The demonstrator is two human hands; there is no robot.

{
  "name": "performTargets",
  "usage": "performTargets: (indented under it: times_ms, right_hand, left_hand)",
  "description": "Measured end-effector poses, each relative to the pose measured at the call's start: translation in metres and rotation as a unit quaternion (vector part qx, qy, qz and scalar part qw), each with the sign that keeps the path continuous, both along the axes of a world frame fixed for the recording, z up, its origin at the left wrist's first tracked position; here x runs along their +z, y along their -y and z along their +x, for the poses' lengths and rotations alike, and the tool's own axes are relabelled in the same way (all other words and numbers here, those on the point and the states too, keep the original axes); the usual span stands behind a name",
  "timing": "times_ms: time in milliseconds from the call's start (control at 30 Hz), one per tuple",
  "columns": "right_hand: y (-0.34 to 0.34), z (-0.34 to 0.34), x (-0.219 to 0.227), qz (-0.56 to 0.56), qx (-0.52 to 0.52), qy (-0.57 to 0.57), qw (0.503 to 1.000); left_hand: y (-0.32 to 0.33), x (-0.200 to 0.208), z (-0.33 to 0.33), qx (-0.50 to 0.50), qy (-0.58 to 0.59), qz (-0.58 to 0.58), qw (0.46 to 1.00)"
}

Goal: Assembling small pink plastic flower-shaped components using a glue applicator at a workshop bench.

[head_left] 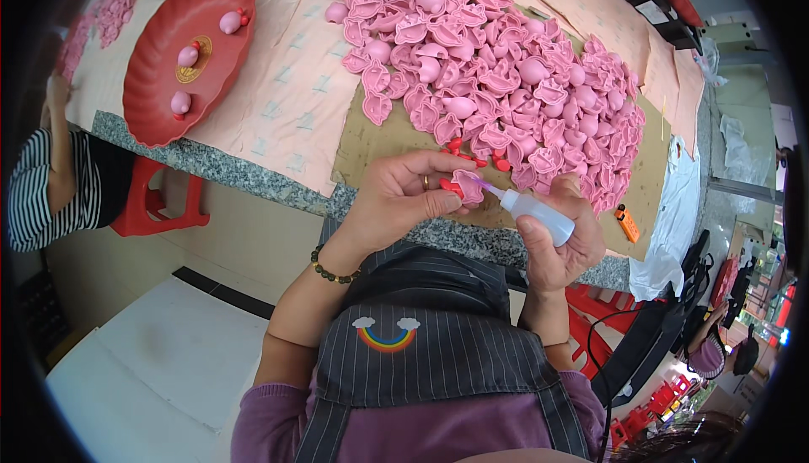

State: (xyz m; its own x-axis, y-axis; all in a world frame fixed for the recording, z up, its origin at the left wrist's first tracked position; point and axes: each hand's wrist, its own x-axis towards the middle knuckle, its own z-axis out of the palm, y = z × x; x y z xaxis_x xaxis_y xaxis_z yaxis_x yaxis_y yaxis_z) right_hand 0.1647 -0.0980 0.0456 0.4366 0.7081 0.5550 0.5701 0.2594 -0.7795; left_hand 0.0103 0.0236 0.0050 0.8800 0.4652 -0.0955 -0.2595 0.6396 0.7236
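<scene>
White squeeze bottle (539, 214), gripped in the right hand (560, 248), lies slantwise, nozzle aimed upper left at the pink piece (466, 185) pinched by the left hand (396, 198).

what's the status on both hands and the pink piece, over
Left hand pinching pink piece. Right hand gripping small squeeze bottle, nozzle at the piece. Pile of pink pieces behind, nothing blocking.

Granite counter (211, 164) — red stool (160, 202) beneath.

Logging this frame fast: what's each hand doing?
Left hand: closed, pinching a pink piece.
Right hand: closed around a small squeeze bottle.
</scene>
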Motion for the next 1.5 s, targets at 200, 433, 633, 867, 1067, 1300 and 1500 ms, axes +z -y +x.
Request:
performTargets:
  times_ms: [200,433,633,867,1067,1300,1500]
  right_hand:
    - [0.0037,-0.0036,0.0032,-0.023,-0.018,-0.017,0.999]
    - [0.0003,0.0,0.0003,0.018,0.002,0.005,1.0]
    - [-0.0002,0.0012,0.0031,-0.007,0.018,0.017,1.0]
    - [-0.0013,0.0001,0.003,-0.001,0.019,0.003,1.0]
    - [0.0007,-0.0003,0.0035,-0.003,0.027,-0.003,1.0]
    - [0.0024,-0.001,0.0034,-0.013,0.028,-0.002,1.0]
    - [0.0021,-0.0001,0.0036,-0.016,0.029,-0.008,0.999]
  left_hand:
    - [-0.0015,-0.0014,-0.0007,-0.009,-0.001,0.004,1.0]
    - [-0.0004,0.0018,0.0007,-0.002,-0.007,0.003,1.0]
    - [-0.0002,0.0009,0.0002,0.003,-0.005,0.008,1.0]
    - [-0.0012,0.0014,-0.0002,0.001,-0.015,0.001,1.0]
    - [-0.0014,0.0014,-0.0007,0.002,-0.019,0.003,1.0]
    - [-0.001,0.004,-0.0012,-0.003,-0.027,0.017,0.999]
    - [-0.0014,0.0026,-0.001,-0.003,-0.021,0.012,1.0]
